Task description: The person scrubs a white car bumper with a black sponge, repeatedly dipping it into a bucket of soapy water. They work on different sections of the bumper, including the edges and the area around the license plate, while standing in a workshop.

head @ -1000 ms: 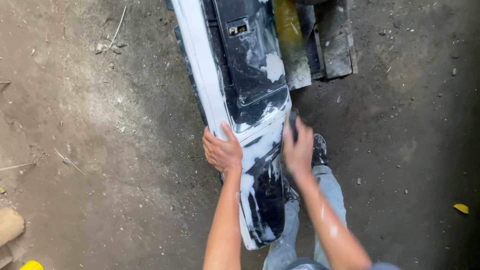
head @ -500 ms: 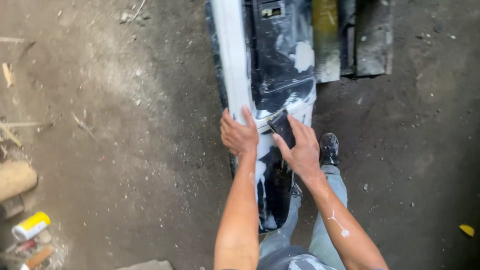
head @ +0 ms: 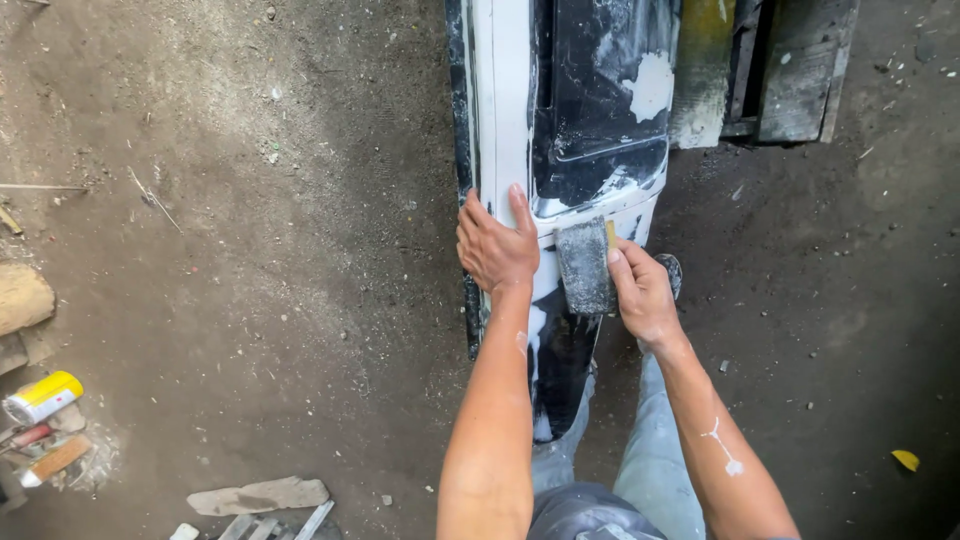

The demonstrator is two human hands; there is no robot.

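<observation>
Fingers [head: 622,270] against gritty grey sanding block [head: 585,266]

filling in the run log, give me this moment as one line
left hand: flat on white-and-black car panel | right hand: holds grey sanding block against panel | ground: dirt, yellow can at left

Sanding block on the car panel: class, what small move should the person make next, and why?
Probably slide the sanding block up the panel toward the white filler patch. The right hand has its grip on the block's edge, the left hand lies flat on the white strip steadying it, and patchy white residue shows just ahead.
</observation>
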